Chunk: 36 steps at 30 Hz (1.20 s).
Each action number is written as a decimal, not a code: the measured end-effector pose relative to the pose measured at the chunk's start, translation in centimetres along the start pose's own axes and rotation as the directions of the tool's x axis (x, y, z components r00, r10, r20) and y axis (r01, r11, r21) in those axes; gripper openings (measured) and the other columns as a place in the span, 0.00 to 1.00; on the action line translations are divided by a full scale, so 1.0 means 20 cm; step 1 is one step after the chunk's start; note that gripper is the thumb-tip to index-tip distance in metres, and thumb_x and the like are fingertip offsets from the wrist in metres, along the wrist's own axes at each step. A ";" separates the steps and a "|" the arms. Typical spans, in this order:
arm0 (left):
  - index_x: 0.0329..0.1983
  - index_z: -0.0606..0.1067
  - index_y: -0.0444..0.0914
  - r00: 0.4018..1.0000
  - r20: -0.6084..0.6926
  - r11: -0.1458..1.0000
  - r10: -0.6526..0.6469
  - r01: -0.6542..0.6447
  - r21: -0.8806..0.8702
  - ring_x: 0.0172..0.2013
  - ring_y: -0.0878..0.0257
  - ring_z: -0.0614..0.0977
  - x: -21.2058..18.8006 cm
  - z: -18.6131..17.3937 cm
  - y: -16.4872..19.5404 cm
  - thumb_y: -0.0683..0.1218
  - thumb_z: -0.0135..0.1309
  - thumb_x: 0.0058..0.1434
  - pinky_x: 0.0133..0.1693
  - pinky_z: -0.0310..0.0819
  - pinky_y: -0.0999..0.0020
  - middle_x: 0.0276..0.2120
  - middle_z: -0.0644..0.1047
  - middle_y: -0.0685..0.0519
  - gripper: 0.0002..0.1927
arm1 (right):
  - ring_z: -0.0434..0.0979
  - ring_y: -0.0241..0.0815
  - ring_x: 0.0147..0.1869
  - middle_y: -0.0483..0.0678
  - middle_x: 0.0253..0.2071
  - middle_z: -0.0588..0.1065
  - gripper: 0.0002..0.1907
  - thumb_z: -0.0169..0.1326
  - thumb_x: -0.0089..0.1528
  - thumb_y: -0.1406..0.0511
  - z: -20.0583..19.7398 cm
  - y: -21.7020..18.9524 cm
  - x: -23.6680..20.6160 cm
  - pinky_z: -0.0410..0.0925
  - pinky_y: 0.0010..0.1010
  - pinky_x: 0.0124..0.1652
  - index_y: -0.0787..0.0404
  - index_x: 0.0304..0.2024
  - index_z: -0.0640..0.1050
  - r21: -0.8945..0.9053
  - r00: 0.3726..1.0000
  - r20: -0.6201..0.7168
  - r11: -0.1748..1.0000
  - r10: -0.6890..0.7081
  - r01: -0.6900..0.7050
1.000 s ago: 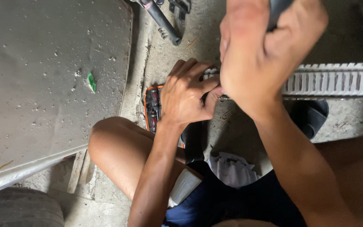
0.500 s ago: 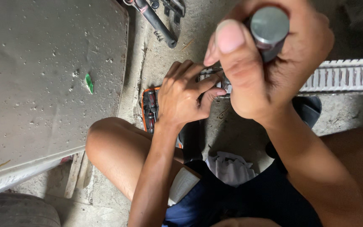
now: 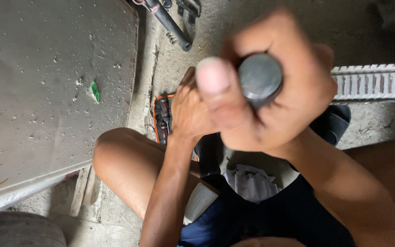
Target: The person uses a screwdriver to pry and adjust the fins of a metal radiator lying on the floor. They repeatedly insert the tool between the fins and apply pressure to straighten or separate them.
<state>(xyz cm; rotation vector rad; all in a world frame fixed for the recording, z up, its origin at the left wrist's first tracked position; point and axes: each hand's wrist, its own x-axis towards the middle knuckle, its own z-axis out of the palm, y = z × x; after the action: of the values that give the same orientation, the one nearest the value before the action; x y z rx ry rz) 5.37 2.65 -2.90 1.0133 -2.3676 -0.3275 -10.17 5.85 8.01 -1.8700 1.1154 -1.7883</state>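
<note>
While the right hand grips a round dark handle near the camera, the left hand closes down on the orange-edged tool, apparently steadying it.

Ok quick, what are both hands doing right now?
Left hand: curled down on something low by the orange-edged case; what it grips is hidden.
Right hand: closed in a fist around a dark round-ended handle, raised near the camera.
</note>
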 end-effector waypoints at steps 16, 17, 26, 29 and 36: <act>0.38 0.85 0.43 0.997 -0.074 0.998 0.004 -0.009 -0.069 0.43 0.53 0.81 0.01 -0.08 0.12 0.55 0.67 0.58 0.48 0.75 0.58 0.43 0.81 0.50 0.12 | 0.63 0.33 0.21 0.44 0.23 0.68 0.22 0.43 0.79 0.67 0.05 0.36 0.13 0.58 0.27 0.21 0.62 0.27 0.68 0.511 0.802 0.115 0.657 0.587 -0.554; 0.38 0.85 0.43 0.997 -0.076 0.997 0.011 -0.017 -0.074 0.42 0.53 0.81 0.01 -0.07 0.12 0.56 0.67 0.58 0.48 0.75 0.58 0.42 0.81 0.50 0.13 | 0.63 0.33 0.19 0.45 0.21 0.68 0.23 0.42 0.79 0.67 0.03 0.35 0.12 0.57 0.26 0.20 0.64 0.27 0.68 0.512 0.831 0.142 0.679 0.538 -0.527; 0.40 0.86 0.44 0.995 -0.091 0.998 0.039 -0.044 -0.054 0.39 0.54 0.81 0.05 -0.07 0.11 0.59 0.67 0.57 0.44 0.74 0.59 0.41 0.80 0.50 0.17 | 0.67 0.35 0.18 0.49 0.21 0.69 0.17 0.45 0.82 0.63 -0.16 0.13 0.07 0.62 0.26 0.24 0.67 0.39 0.69 0.453 0.979 0.134 0.870 0.151 -0.196; 0.40 0.86 0.44 0.997 -0.074 0.998 0.030 -0.034 -0.052 0.40 0.54 0.81 0.05 -0.08 0.12 0.59 0.68 0.57 0.45 0.74 0.58 0.41 0.81 0.50 0.17 | 0.69 0.35 0.22 0.48 0.22 0.69 0.16 0.48 0.84 0.61 -0.14 0.04 0.05 0.64 0.26 0.27 0.69 0.47 0.70 0.357 0.994 0.087 0.930 0.065 -0.092; 0.39 0.86 0.45 0.996 -0.075 0.998 0.041 -0.044 -0.047 0.42 0.52 0.81 0.04 -0.08 0.11 0.58 0.69 0.56 0.47 0.74 0.57 0.43 0.80 0.50 0.15 | 0.70 0.35 0.24 0.46 0.23 0.70 0.14 0.48 0.82 0.62 -0.12 0.02 0.00 0.63 0.23 0.26 0.67 0.46 0.70 0.248 0.995 0.052 0.964 0.089 -0.099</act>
<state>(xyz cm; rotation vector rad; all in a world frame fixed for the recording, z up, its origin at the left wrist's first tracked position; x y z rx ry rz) 4.47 3.60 -0.43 0.9353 -2.3000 -0.3239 -12.63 6.24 8.05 -1.6692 0.9007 -1.7403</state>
